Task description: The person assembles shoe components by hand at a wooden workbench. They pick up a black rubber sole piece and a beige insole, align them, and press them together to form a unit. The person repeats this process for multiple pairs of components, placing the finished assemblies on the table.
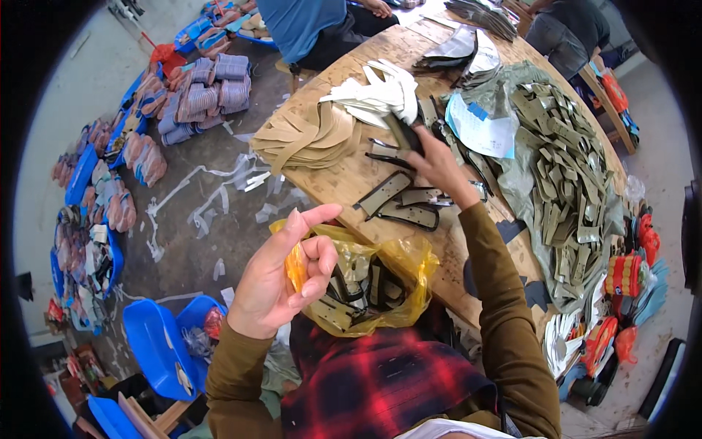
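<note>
My left hand (281, 274) is raised over the near edge of the table, its index finger stretched out and the other fingers curled around a small glossy orange thing (296, 268) whose kind I cannot make out. My right hand (437, 164) reaches over the table, fingers closed on a dark olive strip (404, 134) that is slightly blurred. Below it lie several olive shoe-upper pieces with black edging (387, 192). Between my arms, an open yellow plastic bag (417, 282) holds more edged pieces (376, 285).
Tan strips (303, 139) and white pieces (376, 91) lie on the wooden table (322, 186). A big heap of olive pieces (563, 168) sits on plastic at right, beside a paper sheet (479, 128). Blue bins (157, 347) and bundled pieces (212, 95) stand left. A person in blue (303, 29) sits across.
</note>
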